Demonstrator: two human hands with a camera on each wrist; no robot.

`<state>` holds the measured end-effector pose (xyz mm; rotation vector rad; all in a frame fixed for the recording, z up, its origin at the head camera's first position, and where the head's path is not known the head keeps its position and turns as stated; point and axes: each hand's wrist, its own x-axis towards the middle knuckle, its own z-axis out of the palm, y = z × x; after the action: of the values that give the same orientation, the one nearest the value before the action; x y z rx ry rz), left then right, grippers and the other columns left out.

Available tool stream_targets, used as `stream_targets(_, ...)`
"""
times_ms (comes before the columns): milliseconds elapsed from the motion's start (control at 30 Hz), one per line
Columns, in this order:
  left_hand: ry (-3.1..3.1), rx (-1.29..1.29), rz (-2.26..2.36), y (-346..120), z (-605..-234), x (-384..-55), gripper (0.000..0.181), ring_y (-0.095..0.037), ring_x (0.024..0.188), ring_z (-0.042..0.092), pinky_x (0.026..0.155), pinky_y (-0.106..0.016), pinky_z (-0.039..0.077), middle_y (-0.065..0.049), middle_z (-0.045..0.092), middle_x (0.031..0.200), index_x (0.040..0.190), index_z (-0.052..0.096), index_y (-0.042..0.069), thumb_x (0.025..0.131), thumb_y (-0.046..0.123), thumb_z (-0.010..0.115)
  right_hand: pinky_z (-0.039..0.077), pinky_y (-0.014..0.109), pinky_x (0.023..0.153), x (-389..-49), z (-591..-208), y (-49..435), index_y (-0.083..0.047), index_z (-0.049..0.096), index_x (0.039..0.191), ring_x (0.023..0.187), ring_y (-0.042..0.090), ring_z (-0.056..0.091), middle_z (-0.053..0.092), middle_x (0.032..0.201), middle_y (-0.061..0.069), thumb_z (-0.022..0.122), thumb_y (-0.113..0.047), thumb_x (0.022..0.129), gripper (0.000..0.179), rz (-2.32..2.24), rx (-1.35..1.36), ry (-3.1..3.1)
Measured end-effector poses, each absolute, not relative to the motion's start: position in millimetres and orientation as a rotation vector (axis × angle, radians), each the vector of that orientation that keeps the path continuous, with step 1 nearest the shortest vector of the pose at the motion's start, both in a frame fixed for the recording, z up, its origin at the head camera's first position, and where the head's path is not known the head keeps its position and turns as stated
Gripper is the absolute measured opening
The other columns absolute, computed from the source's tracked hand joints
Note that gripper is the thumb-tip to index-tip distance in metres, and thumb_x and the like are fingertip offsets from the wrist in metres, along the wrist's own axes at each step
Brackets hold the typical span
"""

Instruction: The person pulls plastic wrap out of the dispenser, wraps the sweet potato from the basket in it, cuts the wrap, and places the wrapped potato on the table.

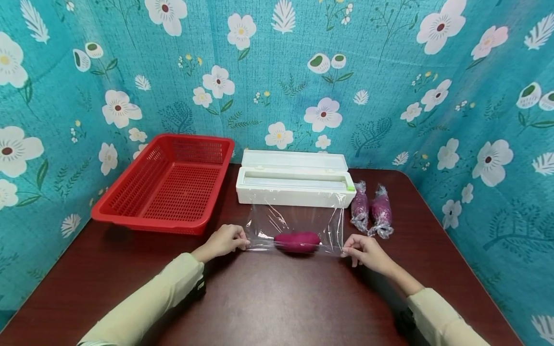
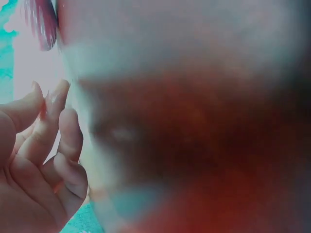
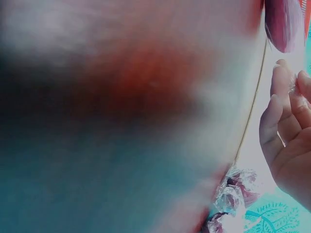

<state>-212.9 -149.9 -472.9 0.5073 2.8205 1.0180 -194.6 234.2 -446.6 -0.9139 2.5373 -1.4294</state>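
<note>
In the head view a clear sheet of cling film (image 1: 298, 218) stretches from a white dispenser box (image 1: 294, 194) toward me. My left hand (image 1: 227, 240) pinches its near left corner between thumb and fingers. At the near right corner my right hand (image 1: 365, 252) pinches the film the same way. Between the hands lies a purple sweet potato (image 1: 297, 241), with the film's near edge running across it. Whether film and sweet potato touch, I cannot tell. Both wrist views show the pinching fingers, the left hand (image 2: 39, 160) and the right hand (image 3: 291, 131), with much of each picture blurred.
Two film-wrapped sweet potatoes, a left one (image 1: 359, 206) and a right one (image 1: 382, 211), lie right of the dispenser. A red plastic basket (image 1: 203, 226) stands at the back left. The dispenser's lid (image 1: 294, 159) is raised. A flowered curtain (image 1: 277, 72) hangs behind the dark table (image 1: 277, 302).
</note>
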Motion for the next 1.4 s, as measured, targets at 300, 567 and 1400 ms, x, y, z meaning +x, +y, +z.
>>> stream_targets(300,2.914,0.391,0.872,-142.4,-470.9,-223.5,0.02,-0.004,0.054,0.05,0.049,-0.028,0.038,0.013,0.055,0.054,0.064,0.055,0.018,0.079,0.025,0.067,0.042,0.037,0.036,-206.5,-443.9,234.3,0.012,0.053,0.078,0.038,0.028,0.051,0.059,0.067,0.028,0.054,0.01,0.083,0.005,-1.45,-0.825,2.497)
stream_targets(567,2.956,0.371,0.782,-137.2,-467.1,-234.5,0.022,-0.005,0.059,0.052,0.055,-0.032,0.041,0.013,0.054,0.053,0.064,0.055,0.018,0.079,0.027,0.067,0.041,0.039,0.035,-219.6,-446.4,235.1,0.014,0.052,0.079,0.036,0.027,0.048,0.058,0.066,0.029,0.053,0.012,0.082,0.003,-1.459,-0.798,2.482)
stream_targets(1400,2.985,0.327,0.767,-120.5,-469.7,-262.1,0.009,-0.011,0.07,0.055,0.061,-0.036,0.045,0.008,0.058,0.07,0.076,0.065,0.018,0.082,0.024,0.063,0.044,0.029,0.042,-241.1,-443.2,221.8,0.013,0.062,0.092,0.048,0.018,0.05,0.06,0.074,0.019,0.063,0.001,0.08,0.017,-1.39,-0.739,2.659)
